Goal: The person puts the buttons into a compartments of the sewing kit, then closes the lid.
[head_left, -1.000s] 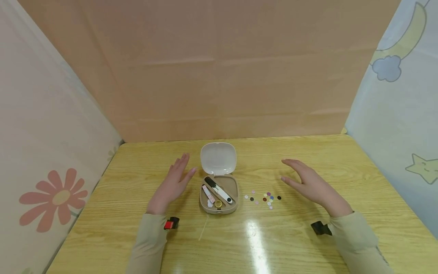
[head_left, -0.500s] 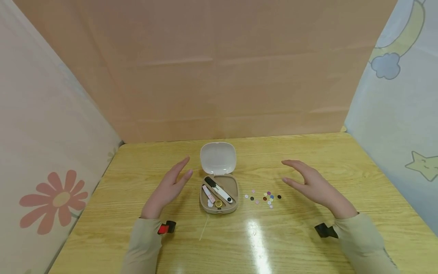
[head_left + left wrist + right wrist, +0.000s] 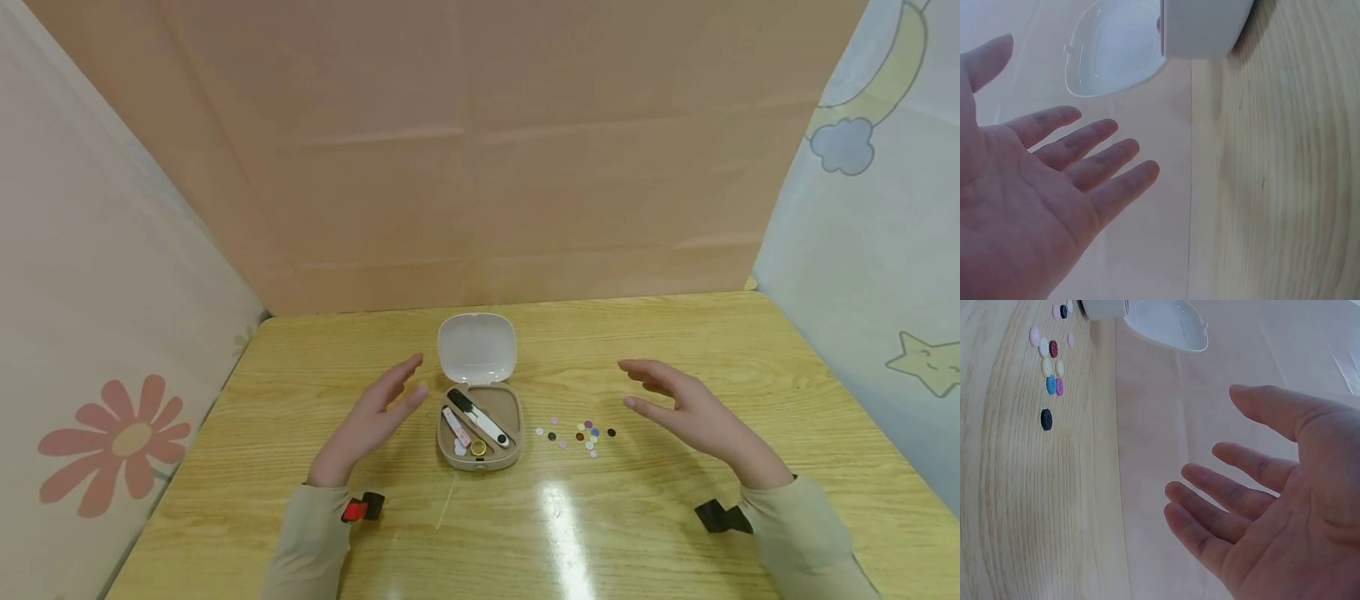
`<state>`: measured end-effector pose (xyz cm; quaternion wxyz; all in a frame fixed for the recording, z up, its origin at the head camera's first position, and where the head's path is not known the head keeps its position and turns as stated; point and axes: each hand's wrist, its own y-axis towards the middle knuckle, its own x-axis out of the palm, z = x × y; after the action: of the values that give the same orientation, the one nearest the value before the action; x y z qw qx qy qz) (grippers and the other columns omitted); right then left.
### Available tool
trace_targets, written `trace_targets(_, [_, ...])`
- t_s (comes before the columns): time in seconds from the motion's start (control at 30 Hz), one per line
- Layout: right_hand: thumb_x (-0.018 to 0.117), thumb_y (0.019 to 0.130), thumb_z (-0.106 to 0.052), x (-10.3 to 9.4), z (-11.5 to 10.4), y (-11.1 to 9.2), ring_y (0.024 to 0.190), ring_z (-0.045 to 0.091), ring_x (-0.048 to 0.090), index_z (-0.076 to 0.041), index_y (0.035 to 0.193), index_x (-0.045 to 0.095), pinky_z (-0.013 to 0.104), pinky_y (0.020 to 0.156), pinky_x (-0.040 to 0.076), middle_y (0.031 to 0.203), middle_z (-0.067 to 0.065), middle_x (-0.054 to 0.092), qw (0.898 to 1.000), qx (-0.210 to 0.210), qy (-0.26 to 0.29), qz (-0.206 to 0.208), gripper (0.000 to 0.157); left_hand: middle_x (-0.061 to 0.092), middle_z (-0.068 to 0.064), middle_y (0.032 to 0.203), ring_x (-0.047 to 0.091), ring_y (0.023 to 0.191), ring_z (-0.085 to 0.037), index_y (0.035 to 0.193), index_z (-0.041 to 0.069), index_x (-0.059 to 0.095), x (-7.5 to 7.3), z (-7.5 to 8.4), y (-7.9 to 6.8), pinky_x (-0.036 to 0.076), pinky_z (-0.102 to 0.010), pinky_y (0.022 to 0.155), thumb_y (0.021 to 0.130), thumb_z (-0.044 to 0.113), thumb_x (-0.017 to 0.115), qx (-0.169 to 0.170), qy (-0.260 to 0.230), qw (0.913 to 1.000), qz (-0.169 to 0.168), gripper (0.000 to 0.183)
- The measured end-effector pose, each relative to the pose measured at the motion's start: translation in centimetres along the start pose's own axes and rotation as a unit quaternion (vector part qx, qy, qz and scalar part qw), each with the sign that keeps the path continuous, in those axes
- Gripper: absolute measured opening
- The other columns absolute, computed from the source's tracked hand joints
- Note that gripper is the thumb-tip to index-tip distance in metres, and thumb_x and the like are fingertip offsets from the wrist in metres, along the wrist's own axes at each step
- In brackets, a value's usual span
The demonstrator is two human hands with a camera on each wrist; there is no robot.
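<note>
A beige sewing box (image 3: 512,404) stands on the table with its white lid (image 3: 477,348) raised at the back. Inside lie thread snips (image 3: 480,418) with a black end and white body, a pink-and-white tape measure (image 3: 457,426) and a small gold ring-like item (image 3: 478,447). To the box's left my left hand (image 3: 367,421) hovers, fingers spread and holding nothing. Several small coloured buttons (image 3: 581,437) are scattered right of the box. My right hand (image 3: 693,412) is held above the table beyond them, fingers relaxed and apart from everything. Both palms (image 3: 1016,206) face inward.
The wooden table (image 3: 637,533) reaches back to a tan curtain (image 3: 480,167). A pale thread-like strip (image 3: 446,502) lies in front of the box. Patterned cloth walls, one with a flower (image 3: 131,439), border both sides.
My left hand has drawn slightly back toward me and to the left. The right hand has shifted a little right and nearer. Box and buttons stay in place.
</note>
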<state>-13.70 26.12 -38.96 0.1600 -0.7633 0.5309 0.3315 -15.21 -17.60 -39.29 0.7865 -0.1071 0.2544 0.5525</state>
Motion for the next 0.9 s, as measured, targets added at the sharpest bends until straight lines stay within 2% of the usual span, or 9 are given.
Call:
trace_targets(0.13, [0.059,0.096,-0.03,0.0,-0.2,-0.2,0.125,0.038,0.044,-0.007,0.143,0.041,0.056,0.098,0.039,0.142,0.011,0.044,1.0,0.0,0.005,-0.005,0.055,0.031,-0.01,0.152,0.029,0.137,-0.031,0.149,0.007,0.032,0.2,-0.1,0.0,0.026,-0.048,0.11,0.096,0.029,0.06,0.01,0.002,0.9999,-0.009,0.063])
trace_targets(0.23, [0.059,0.096,-0.029,0.1,-0.3,-0.2,0.124,0.035,0.045,-0.008,0.142,0.042,0.052,0.098,0.039,0.141,0.011,0.046,1.0,-0.002,0.006,-0.005,0.054,0.034,-0.004,0.151,0.031,0.137,-0.027,0.149,0.013,0.034,0.6,-1.2,0.1,0.028,-0.045,0.11,0.092,0.036,0.065,0.015,0.014,0.9997,-0.011,0.07])
trace_targets(0.3, [0.06,0.096,-0.029,0.2,-0.2,-0.2,0.124,0.034,0.046,-0.008,0.142,0.043,0.051,0.098,0.039,0.141,0.011,0.046,1.0,-0.003,0.006,-0.005,0.053,0.035,-0.004,0.15,0.033,0.136,-0.026,0.149,0.014,0.035,0.8,-1.3,0.1,0.029,-0.045,0.109,0.088,0.039,0.069,0.012,0.022,0.9996,-0.013,0.074])
trace_targets(0.63, [0.06,0.096,-0.028,0.8,-0.2,-0.4,0.123,0.034,0.047,-0.005,0.14,0.044,0.052,0.098,0.039,0.14,0.012,0.047,1.0,0.0,0.019,-0.012,0.052,0.036,-0.008,0.149,0.033,0.136,-0.027,0.149,0.011,0.034,1.6,-1.6,0.4,0.03,-0.045,0.109,0.081,0.035,0.077,0.032,0.016,0.9988,-0.032,0.084])
trace_targets(0.9, [0.061,0.096,-0.026,1.3,0.0,-0.4,0.12,0.032,0.05,-0.009,0.138,0.047,0.052,0.096,0.042,0.138,0.013,0.049,1.0,-0.006,0.027,-0.015,0.048,0.035,-0.004,0.15,0.033,0.136,-0.022,0.149,0.013,0.035,2.0,-1.1,0.3,0.03,-0.042,0.109,0.076,0.038,0.081,0.012,0.005,0.9988,-0.046,0.09])
